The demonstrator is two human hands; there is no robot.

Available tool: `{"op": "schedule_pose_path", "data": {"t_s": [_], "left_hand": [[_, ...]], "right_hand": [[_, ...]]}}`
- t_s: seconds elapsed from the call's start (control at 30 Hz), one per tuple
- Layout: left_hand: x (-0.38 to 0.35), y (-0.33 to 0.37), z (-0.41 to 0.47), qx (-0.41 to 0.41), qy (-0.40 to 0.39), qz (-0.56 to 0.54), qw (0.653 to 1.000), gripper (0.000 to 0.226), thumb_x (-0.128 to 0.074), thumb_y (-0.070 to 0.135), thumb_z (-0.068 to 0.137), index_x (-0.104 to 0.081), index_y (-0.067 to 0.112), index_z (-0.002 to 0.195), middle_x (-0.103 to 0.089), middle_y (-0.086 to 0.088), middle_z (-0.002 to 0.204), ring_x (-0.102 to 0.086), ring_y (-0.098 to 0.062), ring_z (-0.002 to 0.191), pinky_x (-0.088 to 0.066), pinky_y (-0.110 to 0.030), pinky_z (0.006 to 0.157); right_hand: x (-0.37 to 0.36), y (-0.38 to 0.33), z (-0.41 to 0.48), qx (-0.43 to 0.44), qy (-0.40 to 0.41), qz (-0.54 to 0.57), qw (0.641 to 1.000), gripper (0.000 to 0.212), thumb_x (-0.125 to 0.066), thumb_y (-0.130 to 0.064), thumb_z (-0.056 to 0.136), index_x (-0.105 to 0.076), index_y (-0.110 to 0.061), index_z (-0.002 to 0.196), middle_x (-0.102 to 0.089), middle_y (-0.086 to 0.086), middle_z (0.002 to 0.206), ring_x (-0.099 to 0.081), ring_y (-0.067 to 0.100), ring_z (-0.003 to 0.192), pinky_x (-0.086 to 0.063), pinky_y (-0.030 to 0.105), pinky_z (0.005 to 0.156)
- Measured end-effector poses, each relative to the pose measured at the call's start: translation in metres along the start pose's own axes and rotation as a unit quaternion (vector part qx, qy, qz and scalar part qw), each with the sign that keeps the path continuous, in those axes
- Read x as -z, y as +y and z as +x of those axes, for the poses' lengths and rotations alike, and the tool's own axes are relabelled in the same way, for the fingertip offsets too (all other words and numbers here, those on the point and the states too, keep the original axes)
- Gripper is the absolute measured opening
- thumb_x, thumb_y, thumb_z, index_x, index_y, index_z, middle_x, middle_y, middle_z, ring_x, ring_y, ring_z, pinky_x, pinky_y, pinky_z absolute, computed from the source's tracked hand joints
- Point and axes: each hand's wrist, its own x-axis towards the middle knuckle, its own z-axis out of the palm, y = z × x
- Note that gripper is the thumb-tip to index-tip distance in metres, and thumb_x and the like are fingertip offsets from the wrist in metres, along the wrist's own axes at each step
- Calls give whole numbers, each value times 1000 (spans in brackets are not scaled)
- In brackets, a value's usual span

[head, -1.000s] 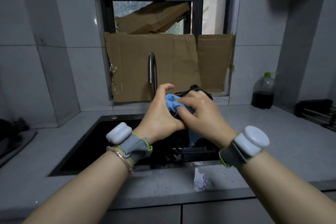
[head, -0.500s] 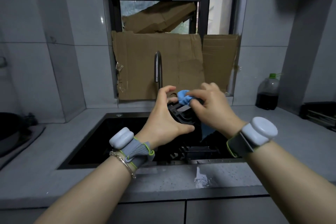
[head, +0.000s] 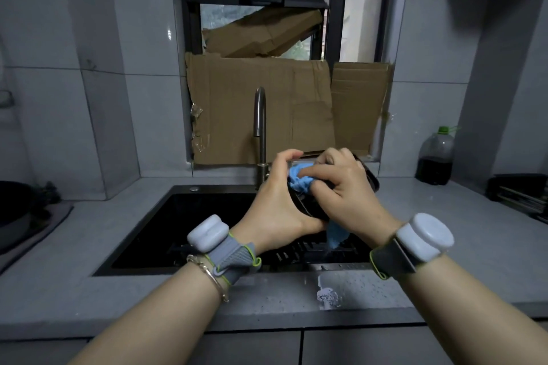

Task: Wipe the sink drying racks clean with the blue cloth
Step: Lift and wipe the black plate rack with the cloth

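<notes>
Right hand (head: 347, 190) shifted lower, cloth (head: 299, 179) pressed on rack (head: 310, 206) (apparently angled up-right).

Behind my left hand (head: 275, 210) I wear a white pod (head: 207, 232), a grey green-edged strap (head: 234, 258) and a thin gold bracelet (head: 207, 271); behind my right hand (head: 347, 195), a similar pod (head: 424, 235).

Grey counter (head: 89, 290), black sink (head: 166, 210), dark bottle (head: 434, 157)
</notes>
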Motion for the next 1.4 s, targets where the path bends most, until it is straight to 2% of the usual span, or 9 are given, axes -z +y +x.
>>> {"op": "schedule_pose_path", "data": {"t_s": [0.17, 0.33, 0.5, 0.7, 0.83, 0.93, 1.17, 1.27, 1.4], "left_hand": [[3, 0, -6, 6, -9, 16, 1000, 93, -86, 4, 55, -29, 44, 117, -52, 12, 116, -55, -7, 112, -46, -33, 100], [13, -3, -10, 14, -23, 28, 999, 89, -84, 3, 59, -30, 47, 115, -51, 13, 120, -50, -2, 116, -46, -21, 96], [9, -9, -8, 5, -3, -7, 1000, 86, -84, 4, 53, -35, 46, 111, -52, 7, 120, -53, -8, 116, -51, -26, 93], [12, -9, -12, -9, -10, -13, 1000, 80, -81, -2, 61, -35, 40, 110, -51, 10, 114, -56, 0, 103, -46, -8, 83], [13, -9, -16, -11, 11, -4, 1000, 85, -84, 11, 50, -36, 45, 111, -51, 13, 115, -51, 2, 114, -48, -18, 92], [11, -8, -16, -3, 14, 8, 1000, 85, -85, 3, 54, -36, 46, 109, -51, 8, 118, -54, -4, 112, -50, -27, 93], [14, -3, -22, 0, -14, 19, 1000, 81, -81, -4, 62, -34, 46, 105, -46, 10, 119, -58, -8, 92, -55, -26, 74], [14, -5, -21, -4, 0, 13, 1000, 81, -81, -5, 59, -37, 43, 108, -49, 5, 119, -56, -6, 91, -53, -29, 81], [20, -9, -22, -13, 20, 14, 1000, 81, -83, 6, 51, -40, 44, 108, -52, 9, 115, -54, -4, 107, -47, -27, 93]], "right_hand": [[4, 21, -1, -22, 67, 9, 997, 43, -36, -29, 72, -73, -10, 80, -52, -4, 72, -44, 21, 78, -40, 44, 72], [17, 53, -2, -131, 75, -124, 981, 45, -35, -26, 73, -73, -7, 85, -63, 12, 83, -48, 31, 83, -38, 38, 73], [-10, 17, -28, -49, 96, -81, 991, 35, -38, -19, 76, -68, -2, 83, -64, 13, 87, -53, 33, 78, -37, 31, 72], [-25, -27, -50, 45, 102, 35, 993, 24, -48, -18, 80, -69, -8, 86, -65, -1, 92, -49, 19, 86, -42, 29, 75], [-19, -7, -52, 116, 108, 31, 987, 21, -46, -7, 75, -66, -3, 71, -64, 4, 82, -46, 21, 78, -38, 23, 72], [-13, 10, -48, 103, 107, 13, 989, 24, -42, -5, 72, -64, -1, 64, -62, 9, 78, -45, 23, 76, -36, 21, 71], [-5, 36, -53, -3, 112, -35, 993, 30, -39, -13, 72, -66, -2, 64, -61, 10, 77, -41, 17, 80, -30, 19, 68], [-17, 0, -59, 44, 85, 20, 995, 29, -41, -12, 70, -69, -6, 69, -62, 5, 80, -43, 17, 81, -34, 23, 70], [-20, -5, -62, 73, 62, 45, 994, 28, -43, -13, 73, -69, -17, 82, -60, -1, 91, -45, 18, 89, -39, 36, 74]]}}
